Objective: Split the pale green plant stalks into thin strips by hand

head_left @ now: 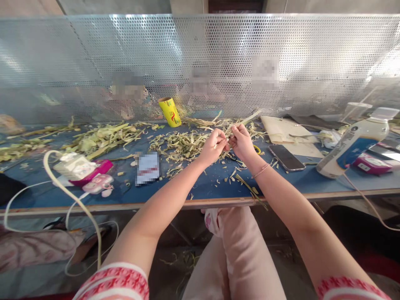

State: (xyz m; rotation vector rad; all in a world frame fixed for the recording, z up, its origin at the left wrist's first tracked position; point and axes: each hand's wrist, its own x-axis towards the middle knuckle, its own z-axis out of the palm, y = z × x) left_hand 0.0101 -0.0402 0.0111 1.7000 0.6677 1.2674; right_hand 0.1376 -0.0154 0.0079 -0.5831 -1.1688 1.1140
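Pinching side by side, likely for fine control, the left hand and right hand are closed, whatever they grip too hidden to tell; plant strips lie just beneath and beyond them, within easy reach.

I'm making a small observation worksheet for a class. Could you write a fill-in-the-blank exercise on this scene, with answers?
1. Of the person's left hand and right hand, the one on the bracelet's side is the ____.
2. The plant strips lie on a tabletop coloured ____.
3. The tube near the perforated screen is mainly ____.
4. The phone lies with its display facing ____.

Missing words: right; blue; yellow; up.
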